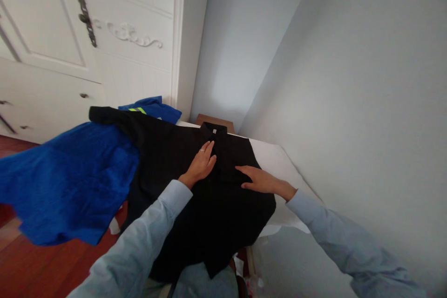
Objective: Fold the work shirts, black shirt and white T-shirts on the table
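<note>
Through the head camera, my only view, I have a black shirt (216, 209) spread over the white-covered worktop (274, 156), its collar (221, 131) at 12 o'clock and its hem (209, 267) hanging off the near edge at 6. The left hand (200, 163) lies just below the collar, fingers straight and close together, thumb apart, pinching nothing. The right hand (258, 179), at about 3 o'clock, is spread with its thumb apart; I can't tell whether it touches the fabric or hovers. Blue cloth (80, 181) sits at 9, a second blue garment (164, 112) at 11.

I'd expect the shirt to be light, limp and hard to break, wrinkling easily and perhaps sliding toward the overhang. The collar looks stiffest; I'd pinch there, or take the side edges.
</note>
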### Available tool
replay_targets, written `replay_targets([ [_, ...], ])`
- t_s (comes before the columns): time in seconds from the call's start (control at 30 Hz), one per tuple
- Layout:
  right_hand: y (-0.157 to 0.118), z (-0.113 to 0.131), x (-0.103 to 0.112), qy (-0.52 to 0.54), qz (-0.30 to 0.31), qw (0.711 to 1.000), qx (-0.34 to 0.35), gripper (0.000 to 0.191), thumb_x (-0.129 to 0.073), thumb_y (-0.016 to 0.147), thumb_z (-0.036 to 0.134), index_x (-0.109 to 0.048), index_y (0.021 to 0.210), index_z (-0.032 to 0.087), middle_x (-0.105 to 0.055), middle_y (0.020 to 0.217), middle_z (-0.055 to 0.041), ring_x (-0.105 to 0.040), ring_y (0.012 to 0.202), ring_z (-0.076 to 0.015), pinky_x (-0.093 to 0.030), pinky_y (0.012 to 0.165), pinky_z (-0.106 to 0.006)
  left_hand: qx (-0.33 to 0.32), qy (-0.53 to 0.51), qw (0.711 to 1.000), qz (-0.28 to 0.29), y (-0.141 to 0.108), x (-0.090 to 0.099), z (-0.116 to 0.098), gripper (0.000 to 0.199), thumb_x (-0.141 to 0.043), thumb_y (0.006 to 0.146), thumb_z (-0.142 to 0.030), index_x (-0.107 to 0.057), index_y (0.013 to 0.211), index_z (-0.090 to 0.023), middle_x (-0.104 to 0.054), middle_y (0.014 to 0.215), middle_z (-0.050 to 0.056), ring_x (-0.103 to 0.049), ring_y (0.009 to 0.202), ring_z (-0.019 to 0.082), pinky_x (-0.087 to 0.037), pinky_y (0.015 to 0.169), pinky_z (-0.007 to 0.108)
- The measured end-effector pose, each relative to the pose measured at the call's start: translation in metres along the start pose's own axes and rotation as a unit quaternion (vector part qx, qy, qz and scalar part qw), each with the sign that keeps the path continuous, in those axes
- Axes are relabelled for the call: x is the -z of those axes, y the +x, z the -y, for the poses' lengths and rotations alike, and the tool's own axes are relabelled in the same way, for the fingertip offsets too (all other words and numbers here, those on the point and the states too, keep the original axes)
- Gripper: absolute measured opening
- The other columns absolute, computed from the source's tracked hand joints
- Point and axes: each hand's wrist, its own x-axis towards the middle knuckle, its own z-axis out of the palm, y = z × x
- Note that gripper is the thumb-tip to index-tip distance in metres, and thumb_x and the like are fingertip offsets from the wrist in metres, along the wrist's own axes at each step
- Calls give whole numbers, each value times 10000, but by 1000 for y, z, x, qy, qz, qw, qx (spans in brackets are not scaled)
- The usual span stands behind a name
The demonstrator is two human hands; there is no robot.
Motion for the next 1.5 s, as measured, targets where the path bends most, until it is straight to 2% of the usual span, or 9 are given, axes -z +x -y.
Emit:
replay_targets([
  [0.2, -10, -15, 7, 48, -20, 996, -73, 569, -648, 871, 279, -568, 1426, 180, -682, 1338, -150, -694, 1141, -284, -529, 1029, -451, -43, 113, 984, 130, -4, 4, -12, 460, -559, 952, -412, -654, 1322, -154, -478, 1544, 181, -329, 1502, 356, -332, 1208, 492],
  [0.37, 6, -28, 19, 80, -66, 984, -143, 418, -563, 920, 223, -640, 1329, 186, -786, 1033, -80, -739, 720, -185, -590, 791, -333, -25, 130, 981, 142, -2, 7, -14, 413, -569, 908, -265, -659, 1291, -140, -487, 1536, 175, -343, 1497, 340, -346, 1206, 466],
  [0.53, 54, -51, 22, 4, -189, 967, -168, 395, -569, 906, 157, -655, 1292, 164, -769, 1108, -122, -729, 1003, -227, -550, 947, -367, 0, 111, 988, 105, 0, 9, -13, 317, -491, 888, -148, -697, 1127, -115, -613, 1378, 192, -458, 1421, 316, -404, 1174, 450],
  [0.73, 101, -60, 9, -9, -173, 980, -101, 474, -550, 875, 51, -635, 1330, 154, -674, 1346, -145, -647, 1224, -216, -487, 1083, -388, -42, 96, 992, 75, -3, 7, -13, 677, -517, 812, -63, -485, 1484, -143, -537, 1469, 178, -432, 1432, 308, -401, 1170, 481],
  [0.83, 115, -55, 2, -30, -159, 985, -60, 552, -528, 821, -40, -670, 1297, 200, -631, 1418, -100, -552, 1347, -209, -410, 1161, -398, -83, 92, 987, 100, -5, 6, -12, 617, -518, 816, -41, -600, 1402, -215, -472, 1548, 129, -341, 1496, 305, -345, 1206, 500],
  [0.97, 128, -52, 1, -63, -149, 986, -50, 355, -620, 845, 41, -760, 1123, 211, -701, 1303, -101, -613, 1258, -259, -454, 1103, -404, -99, 89, 983, 129, -6, 8, -12, 360, -550, 859, -107, -778, 1106, -236, -509, 1526, 96, -327, 1504, 317, -359, 1195, 514],
  [1.07, 134, -57, 7, -88, -159, 981, -71, 227, -620, 882, 94, -788, 995, 194, -757, 1144, -107, -666, 1138, -264, -472, 1054, -384, -98, 83, 984, 126, -6, 11, -14, 280, -576, 880, -169, -786, 1056, -222, -542, 1493, 110, -360, 1487, 324, -396, 1169, 515],
  [1.33, 131, -85, 19, -117, -223, 951, -177, 293, -511, 955, 137, -779, 1053, 203, -757, 1128, -141, -676, 1094, -282, -488, 995, -393, -79, 78, 988, 105, -5, 10, -14, 257, -549, 902, -175, -772, 1027, -203, -608, 1403, 133, -460, 1423, 316, -429, 1156, 472],
  [1.5, 127, -95, 20, -110, -230, 948, -189, 305, -530, 930, 119, -748, 1136, 172, -740, 1171, -163, -667, 1132, -289, -484, 1025, -415, -93, 63, 986, 124, -6, 12, -16, 280, -540, 906, -190, -767, 1069, -200, -600, 1436, 123, -470, 1419, 302, -437, 1142, 484],
])
